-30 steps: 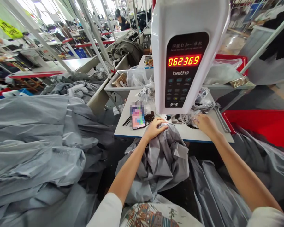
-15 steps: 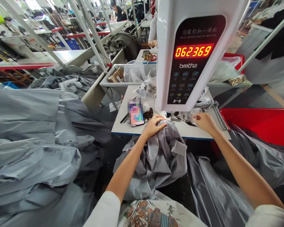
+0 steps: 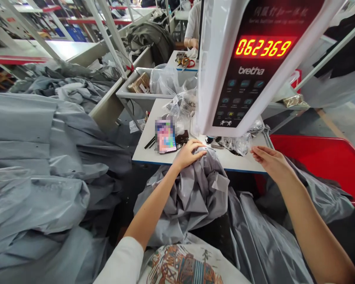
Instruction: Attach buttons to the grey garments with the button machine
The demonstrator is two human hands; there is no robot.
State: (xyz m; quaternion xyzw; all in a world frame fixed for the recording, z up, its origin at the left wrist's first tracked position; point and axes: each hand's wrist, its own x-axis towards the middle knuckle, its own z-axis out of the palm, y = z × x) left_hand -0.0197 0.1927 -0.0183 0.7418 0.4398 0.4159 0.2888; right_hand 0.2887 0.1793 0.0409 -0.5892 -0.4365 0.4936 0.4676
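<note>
My left hand (image 3: 188,153) lies on the bunched grey fabric (image 3: 202,185), its fingers gripping the upper edge near the foot of the white button sewing machine (image 3: 202,98). The cloth hangs over the table's front edge towards my lap. Off to the right, my right hand (image 3: 270,161) is raised with thumb and fingertips pinched together. Whatever they hold, if anything, is too small to make out. Just left of these fingertips sits a clear plastic bag (image 3: 243,144) with small shiny pieces. A lit phone (image 3: 167,138) rests left of my left hand.
The machine's panel shows red digits and blocks part of the view. A red bin (image 3: 316,157) stands to the right. Large heaps of grey fabric (image 3: 32,134) fill the left. Behind the white table (image 3: 144,146) is a white trough (image 3: 124,91); a co-worker's arm (image 3: 191,33) shows beyond.
My right hand has moved from beside the plastic bag to the right and towards me, fingertips pinched. My left hand stays on the grey fabric. The head view has shifted.
</note>
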